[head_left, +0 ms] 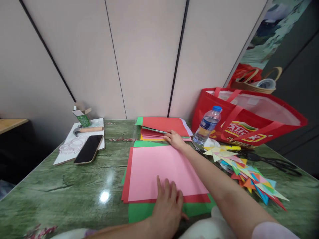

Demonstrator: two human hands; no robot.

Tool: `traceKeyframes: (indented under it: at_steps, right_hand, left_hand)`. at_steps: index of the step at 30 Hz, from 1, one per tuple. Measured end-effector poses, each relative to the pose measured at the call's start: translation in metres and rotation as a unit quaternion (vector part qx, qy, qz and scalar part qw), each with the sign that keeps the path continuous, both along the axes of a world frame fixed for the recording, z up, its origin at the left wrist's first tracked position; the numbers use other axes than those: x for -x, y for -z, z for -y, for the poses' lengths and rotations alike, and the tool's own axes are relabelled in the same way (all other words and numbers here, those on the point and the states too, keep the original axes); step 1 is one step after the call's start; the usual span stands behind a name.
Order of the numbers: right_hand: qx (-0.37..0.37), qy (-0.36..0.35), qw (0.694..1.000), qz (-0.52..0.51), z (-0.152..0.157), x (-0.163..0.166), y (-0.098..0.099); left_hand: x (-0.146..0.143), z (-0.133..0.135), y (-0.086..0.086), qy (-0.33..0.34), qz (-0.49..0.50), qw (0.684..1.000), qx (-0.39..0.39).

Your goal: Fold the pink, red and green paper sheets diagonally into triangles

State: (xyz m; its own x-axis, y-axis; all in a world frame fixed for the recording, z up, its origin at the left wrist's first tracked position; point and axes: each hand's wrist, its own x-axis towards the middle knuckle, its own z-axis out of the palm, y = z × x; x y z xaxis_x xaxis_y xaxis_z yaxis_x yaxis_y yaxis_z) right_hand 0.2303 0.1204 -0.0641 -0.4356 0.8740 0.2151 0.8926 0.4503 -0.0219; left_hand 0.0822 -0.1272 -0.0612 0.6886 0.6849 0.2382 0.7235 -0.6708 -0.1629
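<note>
A pink sheet of paper [159,169] lies on top of red sheets [126,189] and green sheets [142,212] in front of me. My left hand [169,202] rests on the near part of this stack, fingers spread. Behind it lies a second stack of coloured paper [161,124], red on top, with its front edge raised. My right hand [175,140] reaches across and grips that front edge, where a thin dark-edged strip [153,129] shows. The fingertips are partly hidden there.
Scissors [274,162] and folded paper pieces [249,176] lie at right, near a water bottle [208,124] and a red bag [249,116]. At left, a phone [89,149], a hammer [88,129] and a small green box [83,118] sit on or over a white board [59,160].
</note>
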Motion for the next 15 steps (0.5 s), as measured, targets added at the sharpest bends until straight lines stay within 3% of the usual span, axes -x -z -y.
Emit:
traceKeyframes:
  at_steps: [8,15]
  right_hand:
    - [0.008,-0.089,0.992,0.085,-0.005,-0.013,-0.003]
    - [0.025,-0.105,0.992,0.065,-0.029,-0.028,-0.03]
  left_hand:
    - [0.0,0.015,0.021,-0.088,-0.011,0.989,0.118]
    - [0.01,-0.013,0.015,-0.092,-0.023,0.982,0.166]
